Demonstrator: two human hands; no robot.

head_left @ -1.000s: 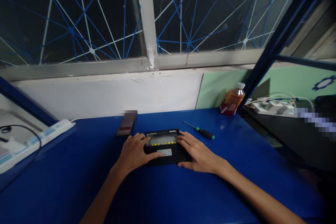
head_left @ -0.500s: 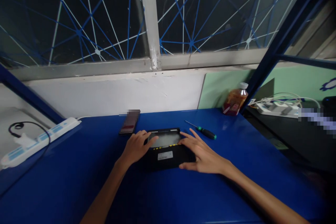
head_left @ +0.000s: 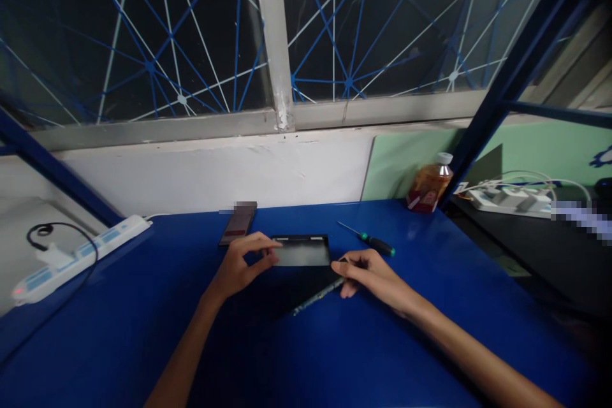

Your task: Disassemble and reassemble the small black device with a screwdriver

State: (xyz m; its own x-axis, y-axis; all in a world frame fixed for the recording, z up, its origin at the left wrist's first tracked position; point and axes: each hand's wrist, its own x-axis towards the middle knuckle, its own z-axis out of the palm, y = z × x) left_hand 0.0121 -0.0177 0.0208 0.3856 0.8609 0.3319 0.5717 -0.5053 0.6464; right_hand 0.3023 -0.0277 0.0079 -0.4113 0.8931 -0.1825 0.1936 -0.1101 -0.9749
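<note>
A shallow black frame with a flat grey panel inside [head_left: 301, 254] lies in the middle of the blue tabletop. My left hand [head_left: 242, 262] pinches the frame's left edge between thumb and fingers. In my right hand [head_left: 366, 273], just off the frame's right front corner, is a thin dark circuit board [head_left: 316, 298]. Seen almost edge-on, the board slants down toward the front left, and small parts show along its edge. Its faces are mostly hidden. Behind my right hand lies a screwdriver [head_left: 377, 243] with a black and green handle.
A smartphone [head_left: 239, 224] lies behind my left hand. On the left is a white power strip [head_left: 81, 261] with a black cable. A bottle of brown drink [head_left: 429, 183] stands at the back right, beside a blue post. Another power strip [head_left: 511, 197] with cables sits farther right.
The dark board with the white label, flat at the front of the frame before, is now lifted and tilted edge-on. My right hand has closed on it. My left hand stays at the frame's left edge.
</note>
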